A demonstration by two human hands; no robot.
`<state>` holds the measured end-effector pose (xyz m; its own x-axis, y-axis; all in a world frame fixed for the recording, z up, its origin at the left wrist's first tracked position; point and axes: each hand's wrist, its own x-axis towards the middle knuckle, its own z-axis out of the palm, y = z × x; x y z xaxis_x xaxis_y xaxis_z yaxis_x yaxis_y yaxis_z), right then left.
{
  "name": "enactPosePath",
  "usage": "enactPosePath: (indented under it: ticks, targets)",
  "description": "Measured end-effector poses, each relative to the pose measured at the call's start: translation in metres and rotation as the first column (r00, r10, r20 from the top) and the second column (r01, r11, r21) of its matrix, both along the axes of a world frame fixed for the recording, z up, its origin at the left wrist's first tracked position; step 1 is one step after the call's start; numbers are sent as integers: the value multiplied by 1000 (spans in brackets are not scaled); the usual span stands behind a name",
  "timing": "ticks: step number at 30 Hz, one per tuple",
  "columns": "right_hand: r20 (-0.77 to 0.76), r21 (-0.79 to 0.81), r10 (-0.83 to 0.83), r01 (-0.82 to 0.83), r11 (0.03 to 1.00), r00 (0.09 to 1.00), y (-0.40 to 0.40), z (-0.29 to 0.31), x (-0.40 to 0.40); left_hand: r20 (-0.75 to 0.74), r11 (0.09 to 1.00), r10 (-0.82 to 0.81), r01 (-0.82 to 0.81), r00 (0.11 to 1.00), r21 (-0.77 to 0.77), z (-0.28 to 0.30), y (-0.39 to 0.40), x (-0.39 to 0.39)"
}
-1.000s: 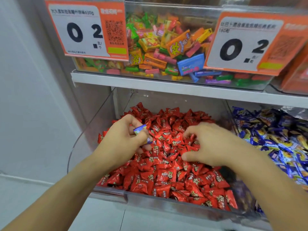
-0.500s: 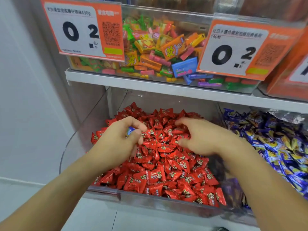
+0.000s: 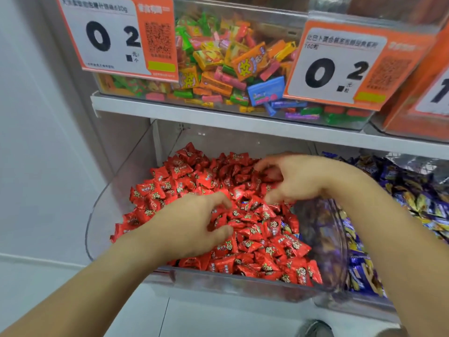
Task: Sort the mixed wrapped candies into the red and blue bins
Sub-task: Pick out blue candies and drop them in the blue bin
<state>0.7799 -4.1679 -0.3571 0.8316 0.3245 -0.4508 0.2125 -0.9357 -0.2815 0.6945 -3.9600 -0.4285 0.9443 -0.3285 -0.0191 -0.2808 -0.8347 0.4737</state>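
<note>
A clear bin (image 3: 102, 215) on the lower shelf is heaped with red wrapped candies (image 3: 262, 242). My left hand (image 3: 192, 229) lies on the middle of the heap with curled fingers, and a bit of blue wrapper (image 3: 215, 211) shows between its index finger and thumb. My right hand (image 3: 301, 181) reaches into the back right of the heap, its bent fingers dug in among red candies; whether it holds one is hidden. A blue speck (image 3: 244, 203) peeks out of the red pile between my hands. The neighbouring bin holds blue and purple candies (image 3: 408, 198).
Above, a white shelf (image 3: 218, 117) carries a clear bin of mixed colourful candies (image 3: 230, 66) with two orange price tags (image 3: 116, 35) in front. A pale wall (image 3: 36, 142) bounds the left side. A clear curved wall (image 3: 323, 242) separates the red and blue bins.
My left hand has slid right and down onto the middle of the heap, the blue candy now mostly hidden in it. My right hand has moved further back and right.
</note>
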Motion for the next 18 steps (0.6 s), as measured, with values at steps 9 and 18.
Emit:
enactPosePath:
  ticks: [9,18]
  targets:
    - [-27,-201,209,-210,957,978,29,-48,-24,228,994,58,-78,972,80,-1,-2,4]
    - [-349,420,135,26,907,927,9,-17,-14,354,993,117,-102,928,-62,-4,-15,8]
